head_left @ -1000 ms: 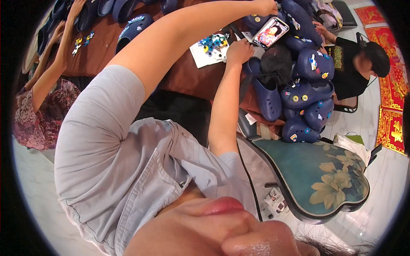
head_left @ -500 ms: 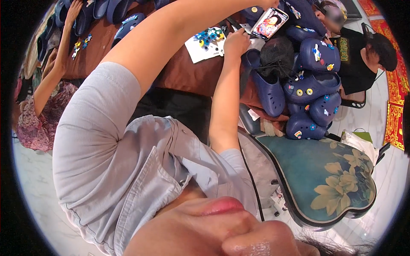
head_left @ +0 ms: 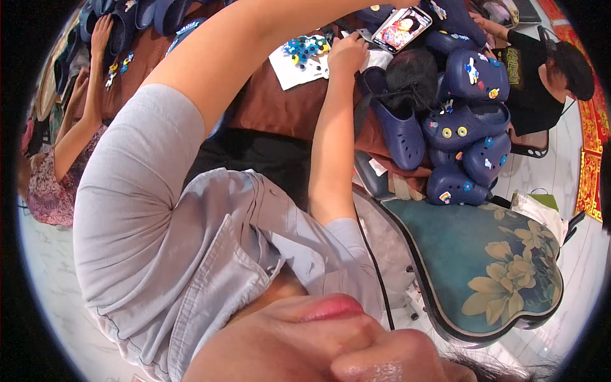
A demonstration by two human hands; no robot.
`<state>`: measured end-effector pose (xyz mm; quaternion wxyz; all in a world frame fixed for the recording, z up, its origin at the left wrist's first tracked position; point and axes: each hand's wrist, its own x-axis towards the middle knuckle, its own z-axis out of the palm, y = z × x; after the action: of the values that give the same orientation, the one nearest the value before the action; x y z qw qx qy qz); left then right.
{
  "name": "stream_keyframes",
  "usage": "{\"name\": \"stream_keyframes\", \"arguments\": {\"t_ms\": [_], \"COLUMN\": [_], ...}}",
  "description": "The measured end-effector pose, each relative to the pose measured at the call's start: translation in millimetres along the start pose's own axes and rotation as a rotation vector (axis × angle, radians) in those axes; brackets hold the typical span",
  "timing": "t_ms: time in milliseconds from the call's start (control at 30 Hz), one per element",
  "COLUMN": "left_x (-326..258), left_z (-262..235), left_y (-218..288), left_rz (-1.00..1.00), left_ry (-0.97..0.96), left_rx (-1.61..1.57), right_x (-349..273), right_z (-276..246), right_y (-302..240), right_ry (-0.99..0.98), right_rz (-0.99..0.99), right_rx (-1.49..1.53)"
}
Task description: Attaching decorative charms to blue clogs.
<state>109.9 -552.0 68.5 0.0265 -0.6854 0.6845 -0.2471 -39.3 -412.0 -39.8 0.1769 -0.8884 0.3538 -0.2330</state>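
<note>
My right hand rests on the brown-covered table with its fingers curled round a small thing I cannot make out. Just left of it, a pile of small blue, white and yellow shoe charms lies on a white sheet. My left arm stretches across the top of the picture, and its hand is cut off by the upper edge near a phone with a lit screen. Below the phone sits a black mesh bag, touching a navy clog.
Navy clogs with charms are stacked at the table's right end. A teal flower-patterned chair stands below them. At the far left, a co-worker's hand touches more clogs. Another person in black is at the right.
My right hand has shifted slightly up and left, nearer the charms. The left hand, partly visible before, has slipped beyond the upper edge. The co-worker's hand at left has moved lower.
</note>
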Motion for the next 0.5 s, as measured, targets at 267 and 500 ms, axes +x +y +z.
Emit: {"name": "stream_keyframes", "arguments": {"t_ms": [267, 500], "left_x": [9.4, 3.7], "left_z": [-22.0, -28.6], "left_y": [19.8, 9.6], "left_rz": [-0.291, -0.3], "left_ry": [0.134, 0.157], "left_rx": [-0.494, -0.438], "right_x": [11.7, 28.6], "right_z": [8.3, 14.8], "right_y": [9.3, 10.2], "right_ry": [-0.031, -0.041], "right_rz": [0.034, -0.041], "right_rx": [0.071, 0.074]}}
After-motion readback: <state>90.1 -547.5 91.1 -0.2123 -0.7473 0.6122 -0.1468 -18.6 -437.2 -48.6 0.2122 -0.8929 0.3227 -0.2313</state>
